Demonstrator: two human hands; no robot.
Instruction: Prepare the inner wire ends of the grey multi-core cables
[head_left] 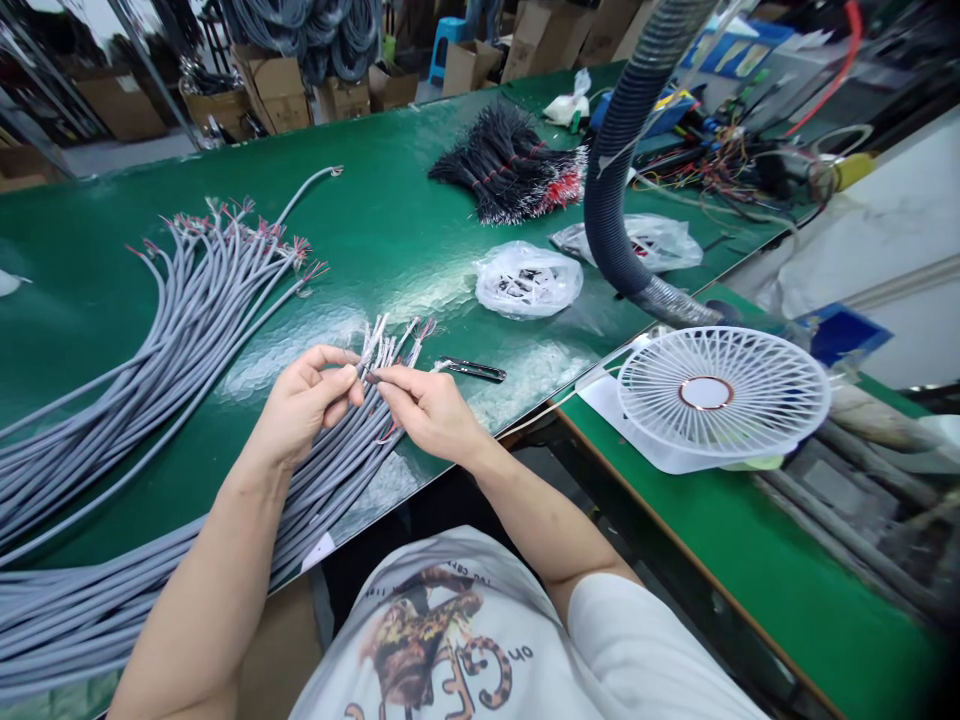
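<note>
My left hand (307, 405) and my right hand (431, 410) meet above the green mat, their fingertips pinching at the stripped end of a grey sheathed cable (382, 345). A small dark tip shows between the right thumb and forefinger; its exact shape is too small to tell. Under my wrists runs a bundle of grey cables (330, 495), with pale frayed ends and thin red wires fanning out. A second bundle of grey cables (202, 320) lies to the left. Small black-handled snips (474, 370) rest just beyond my right hand.
A bunch of black wires with red ends (510, 165), plastic bags (529, 280) and a ribbed dark hose (611, 180) occupy the bench beyond. A white fan guard (724, 395) sits on a lower green bench at right. Cardboard boxes (274, 90) stand behind.
</note>
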